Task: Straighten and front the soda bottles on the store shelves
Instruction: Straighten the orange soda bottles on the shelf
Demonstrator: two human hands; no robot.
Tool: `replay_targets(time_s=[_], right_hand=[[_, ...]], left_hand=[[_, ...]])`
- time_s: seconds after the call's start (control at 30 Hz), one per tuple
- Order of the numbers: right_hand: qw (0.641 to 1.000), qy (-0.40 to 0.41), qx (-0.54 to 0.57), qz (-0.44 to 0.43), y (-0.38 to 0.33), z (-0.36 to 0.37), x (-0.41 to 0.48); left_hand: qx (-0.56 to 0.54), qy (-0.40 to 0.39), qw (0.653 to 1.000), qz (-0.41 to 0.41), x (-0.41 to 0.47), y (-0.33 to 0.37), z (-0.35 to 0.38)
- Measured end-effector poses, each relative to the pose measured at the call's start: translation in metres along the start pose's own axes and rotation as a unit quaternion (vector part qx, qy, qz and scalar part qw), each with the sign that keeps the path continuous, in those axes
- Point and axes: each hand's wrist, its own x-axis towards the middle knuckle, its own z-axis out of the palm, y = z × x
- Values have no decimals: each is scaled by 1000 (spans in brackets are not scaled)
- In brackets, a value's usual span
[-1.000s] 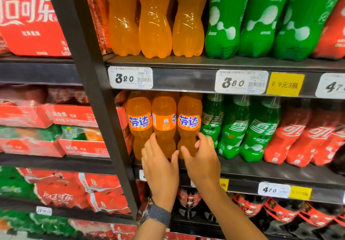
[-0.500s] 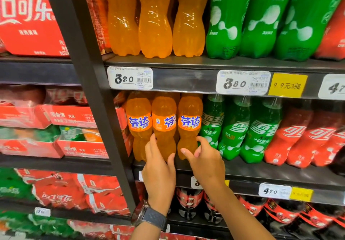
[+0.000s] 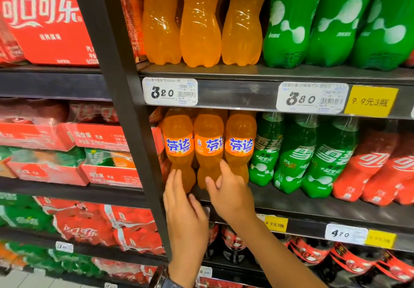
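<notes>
Left hand (image 3: 187, 211) open, fingers on left orange bottle (image 3: 179, 146); right hand (image 3: 230, 194) loosely open against middle orange bottle (image 3: 208, 148), frame centre. Blue 芬达 labels front-facing; price tag (image 3: 169, 91) reads 3.20.

The left hand (image 3: 187, 218) hides the base of the left orange bottle (image 3: 179, 151), and the right hand (image 3: 230, 194) covers the bottom of the middle orange bottle (image 3: 209, 151). The big upper orange bottles (image 3: 199, 19) are cut by the top edge. Small print on the price tag (image 3: 170, 91) is too blurred to read
</notes>
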Motion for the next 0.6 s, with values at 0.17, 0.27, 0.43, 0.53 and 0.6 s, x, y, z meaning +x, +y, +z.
replay_targets(time_s=[0.17,0.27,0.43,0.53,0.6], right_hand=[[996,47,-69,16,-3,4,-3],[994,37,-99,2,-3,5,-5],[992,67,-110,3,-5,1,-4],[991,65,-113,-11,-3,-1,-9],[989,64,-131,-27,-2,-3,-10]], left_hand=[[2,-44,998,-50,11,1,6],[-5,-37,996,-75,20,3,9],[-12,-15,997,-74,26,-1,15],[-7,-14,995,-95,29,-2,21],[2,-9,995,-103,33,-1,25]])
